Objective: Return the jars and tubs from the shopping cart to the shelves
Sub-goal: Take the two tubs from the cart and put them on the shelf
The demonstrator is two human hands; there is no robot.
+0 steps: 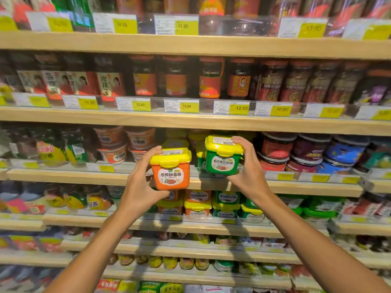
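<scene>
My left hand [139, 182] grips an orange tub with a yellow lid [171, 172], held in the air just in front of the wooden shelf edge [84, 176]. My right hand [247, 166] grips a green tub with a yellow lid [222, 157] from its right side, a little higher, at the front of that same shelf. Behind the two tubs stand more yellow-lidded tubs [175, 142]. The shopping cart is out of view.
Wooden shelves fill the view. Dark sauce jars [173, 79] line the shelf above, with yellow price tags [239, 107] along clear rails. Orange and green tubs [197, 205] are stacked on the shelf below. Red and blue round tubs [306, 153] sit to the right.
</scene>
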